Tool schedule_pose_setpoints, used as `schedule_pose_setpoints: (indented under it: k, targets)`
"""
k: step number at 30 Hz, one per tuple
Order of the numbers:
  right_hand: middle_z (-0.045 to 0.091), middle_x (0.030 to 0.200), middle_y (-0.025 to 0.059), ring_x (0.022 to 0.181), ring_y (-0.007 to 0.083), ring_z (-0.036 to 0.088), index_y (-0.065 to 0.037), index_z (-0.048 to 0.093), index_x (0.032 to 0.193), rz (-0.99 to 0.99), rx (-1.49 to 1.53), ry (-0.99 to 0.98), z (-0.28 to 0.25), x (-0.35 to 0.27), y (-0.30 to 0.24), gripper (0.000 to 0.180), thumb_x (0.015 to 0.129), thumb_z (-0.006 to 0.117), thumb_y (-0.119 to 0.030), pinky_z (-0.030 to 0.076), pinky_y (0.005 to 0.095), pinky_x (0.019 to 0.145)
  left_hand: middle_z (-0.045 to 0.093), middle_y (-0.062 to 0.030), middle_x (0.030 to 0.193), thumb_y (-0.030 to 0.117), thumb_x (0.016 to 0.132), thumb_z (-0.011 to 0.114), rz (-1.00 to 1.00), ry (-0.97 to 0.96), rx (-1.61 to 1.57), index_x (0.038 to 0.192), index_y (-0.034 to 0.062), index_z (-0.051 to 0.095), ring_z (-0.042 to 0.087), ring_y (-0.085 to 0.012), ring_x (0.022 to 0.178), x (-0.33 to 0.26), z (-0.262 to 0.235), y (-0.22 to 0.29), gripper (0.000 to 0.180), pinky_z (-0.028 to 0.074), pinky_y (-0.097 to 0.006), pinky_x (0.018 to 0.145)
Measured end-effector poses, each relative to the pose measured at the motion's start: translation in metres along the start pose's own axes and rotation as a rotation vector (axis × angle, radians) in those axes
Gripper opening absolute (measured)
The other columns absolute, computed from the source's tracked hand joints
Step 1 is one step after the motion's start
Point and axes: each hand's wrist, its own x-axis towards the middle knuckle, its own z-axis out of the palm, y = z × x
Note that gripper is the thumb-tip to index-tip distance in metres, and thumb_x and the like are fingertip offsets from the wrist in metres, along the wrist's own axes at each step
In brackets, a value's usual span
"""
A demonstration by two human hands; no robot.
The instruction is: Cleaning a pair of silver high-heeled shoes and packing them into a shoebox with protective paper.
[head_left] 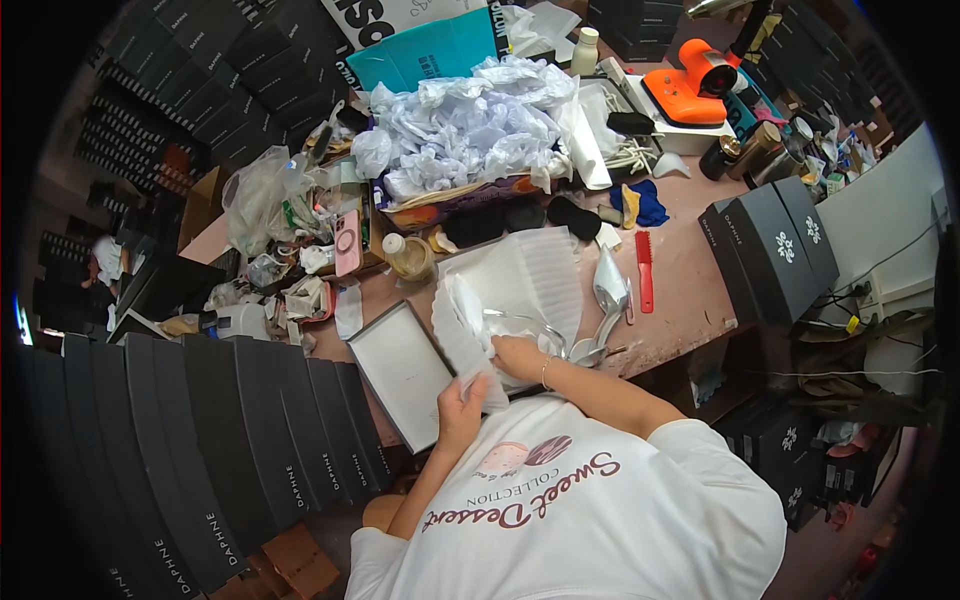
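My left hand pinches the lower edge of a white ribbed foam sheet spread on the table. My right hand is closed over the sheet's near part, beside a thin silvery strap; what its fingers grip is hidden. A rolled white piece lies along the sheet's left side. Just right of the sheet rests a silver shoe, its lower end close to my right wrist. A shallow grey-white box part with dark edges, a lid or tray, leans at the table edge left of my left hand.
Crumpled white tissue fills a carton at the back. A red brush lies to the right, near dark shoeboxes. More boxes are lined up at left. A pink phone and a bottle stand behind.
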Motion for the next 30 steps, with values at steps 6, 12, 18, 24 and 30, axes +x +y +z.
schedule_pose_setpoints:
  k: [6, 12, 18, 24, 30]
  targets:
    - [0.064, 0.077, 0.0142, 0.070, 0.0276, 0.063, -0.003, 0.061, 0.084, 0.080, 0.425, 0.510, -0.077, -0.042, 0.014, 0.020, 0.091, 0.051, -0.019, 0.047, 0.0392, 0.062, 0.049, -0.0194, 0.127, 0.025, 0.096, 0.046, 0.227, -0.098, -0.122, 0.124, -0.0058, 0.049, 0.047, -0.0291, 0.120, 0.029, -0.006, -0.026, 0.042, 0.037, -0.038, 0.101]
    - [0.059, 0.073, 0.0012, 0.065, 0.0108, 0.055, -0.001, 0.061, 0.089, 0.464, 1.119, 0.750, -0.147, -0.079, 0.036, 0.043, 0.094, 0.049, -0.042, 0.044, 0.0257, 0.057, 0.048, -0.0212, 0.129, 0.023, 0.087, 0.055, 0.309, -0.618, 1.429, 0.121, -0.0022, 0.055, 0.041, -0.0367, 0.124, 0.106, 0.045, -0.035, 0.043, 0.026, -0.045, 0.109]
    - [0.062, 0.065, 0.0090, 0.057, 0.0166, 0.060, 0.005, 0.061, 0.079, 0.505, 0.798, 0.707, -0.159, -0.089, 0.021, 0.056, 0.093, 0.048, -0.047, 0.047, 0.0287, 0.055, 0.057, -0.0220, 0.117, 0.023, 0.083, 0.063, 0.326, -0.220, 0.334, 0.114, -0.0011, 0.059, 0.051, -0.0341, 0.114, 0.092, 0.045, 0.011, 0.039, 0.032, -0.042, 0.105]
    - [0.061, 0.060, 0.0113, 0.056, 0.0225, 0.061, 0.000, 0.066, 0.078, 0.218, 0.427, 0.602, -0.150, -0.057, -0.014, 0.035, 0.088, 0.059, -0.032, 0.044, 0.0367, 0.053, 0.066, -0.0084, 0.099, 0.010, 0.087, 0.056, 0.013, -0.171, 0.035, 0.111, -0.0017, 0.059, 0.064, -0.0198, 0.086, 0.087, 0.061, 0.013, 0.027, 0.049, -0.029, 0.083]
    - [0.062, 0.094, 0.0182, 0.078, 0.0343, 0.062, -0.001, 0.058, 0.112, 0.259, 0.415, 0.635, -0.182, -0.097, 0.055, 0.040, 0.081, 0.067, -0.024, 0.050, 0.0399, 0.071, 0.058, -0.0124, 0.109, 0.002, 0.082, 0.057, -0.059, 0.061, -0.204, 0.118, -0.0028, 0.054, 0.060, -0.0215, 0.095, 0.117, -0.039, -0.027, 0.036, 0.051, -0.035, 0.082]
